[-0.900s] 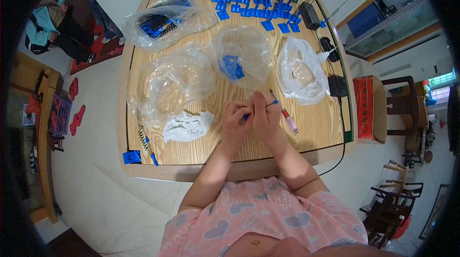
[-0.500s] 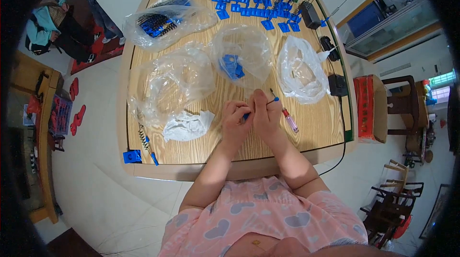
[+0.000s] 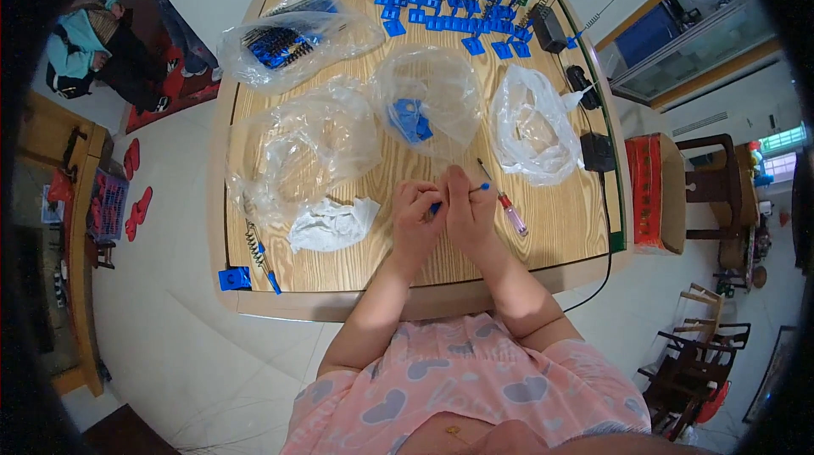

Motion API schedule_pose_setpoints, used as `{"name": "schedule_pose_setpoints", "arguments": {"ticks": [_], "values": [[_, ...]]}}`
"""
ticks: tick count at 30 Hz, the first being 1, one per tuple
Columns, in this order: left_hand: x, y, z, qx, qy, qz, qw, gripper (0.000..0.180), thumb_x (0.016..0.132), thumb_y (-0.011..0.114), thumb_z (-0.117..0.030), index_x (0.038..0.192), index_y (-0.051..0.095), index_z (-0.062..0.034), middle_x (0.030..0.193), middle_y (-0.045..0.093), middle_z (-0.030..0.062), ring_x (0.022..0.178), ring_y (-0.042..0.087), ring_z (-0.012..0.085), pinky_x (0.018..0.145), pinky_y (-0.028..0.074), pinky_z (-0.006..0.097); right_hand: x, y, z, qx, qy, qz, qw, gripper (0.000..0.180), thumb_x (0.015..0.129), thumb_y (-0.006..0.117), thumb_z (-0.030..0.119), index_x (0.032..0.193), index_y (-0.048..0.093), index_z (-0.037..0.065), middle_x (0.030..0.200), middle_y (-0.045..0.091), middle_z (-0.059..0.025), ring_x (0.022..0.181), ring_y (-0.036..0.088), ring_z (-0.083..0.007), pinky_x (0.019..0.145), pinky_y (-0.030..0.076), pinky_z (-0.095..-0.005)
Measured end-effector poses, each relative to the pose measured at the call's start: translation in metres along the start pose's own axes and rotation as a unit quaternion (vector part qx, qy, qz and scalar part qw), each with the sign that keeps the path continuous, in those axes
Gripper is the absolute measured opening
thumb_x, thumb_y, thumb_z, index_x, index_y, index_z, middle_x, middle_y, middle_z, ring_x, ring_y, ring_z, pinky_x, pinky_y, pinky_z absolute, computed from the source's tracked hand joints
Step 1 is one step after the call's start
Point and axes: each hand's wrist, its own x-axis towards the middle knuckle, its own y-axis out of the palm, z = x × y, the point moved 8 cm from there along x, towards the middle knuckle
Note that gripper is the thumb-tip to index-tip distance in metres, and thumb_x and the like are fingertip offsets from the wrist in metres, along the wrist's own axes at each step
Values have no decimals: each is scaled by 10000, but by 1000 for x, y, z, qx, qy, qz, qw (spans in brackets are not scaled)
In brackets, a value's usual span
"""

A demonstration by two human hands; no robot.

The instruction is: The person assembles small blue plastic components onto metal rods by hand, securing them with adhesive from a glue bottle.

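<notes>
My left hand [image 3: 415, 216] is closed around a small blue plastic piece [image 3: 435, 208], mostly hidden by the fingers. Pressed up against it, my right hand [image 3: 468, 207] is closed on a thin rod; only its blue ball tip [image 3: 485, 186] sticks out past the knuckles. Both hands meet low over the middle of the wooden table [image 3: 407, 264]. Just right of them lies a screwdriver [image 3: 514, 216] with a clear pinkish handle. Beyond the fingers, a clear plastic bag [image 3: 454, 82] contains several blue plastic pieces [image 3: 410, 120].
Several blue bases with upright black springs [image 3: 458, 10] crowd the far edge. Clear bags [image 3: 314, 128] and a crumpled white tissue [image 3: 333, 224] lie left; a white bag [image 3: 534, 128] and black adapter [image 3: 597, 150] lie right. A spring assembly [image 3: 264, 260] rests near the left corner.
My hands have shifted slightly toward me, still together. The blue ball tip sits a little lower, and more of the screwdriver's shaft shows.
</notes>
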Motion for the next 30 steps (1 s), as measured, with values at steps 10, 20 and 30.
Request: {"name": "schedule_pose_setpoints", "arguments": {"ticks": [10, 20, 30], "values": [[1, -1, 0, -3, -1, 0, 1000, 171, 596, 679, -3, 734, 594, -57, 813, 560, 58, 824, 503, 254, 726, 406, 343, 1, 2, 1, 8, -4, 15, 1000, 330, 929, 405, 164, 630, 406, 24, 524, 348, -44, 463, 329, -112, 427, 253, -273], [-2, -2, 5, 8, -10, 12, 1000, 166, 602, 674, 0, 733, 590, -59, 813, 559, 55, 827, 495, 258, 724, 402, 349, 2, 4, -2, -18, 16, 11, 1000, 316, 914, 437, 169, 652, 464, -5, 516, 379, -132, 425, 363, -218, 414, 287, -329], [3, -5, -2, 11, 18, 0, 1000, 167, 597, 675, -4, 730, 590, -59, 813, 560, 54, 834, 496, 260, 730, 402, 348, 2, 2, 4, 5, -38, -7, 999, 328, 909, 449, 155, 621, 444, 0, 498, 366, -117, 409, 351, -192, 404, 270, -325]]}}
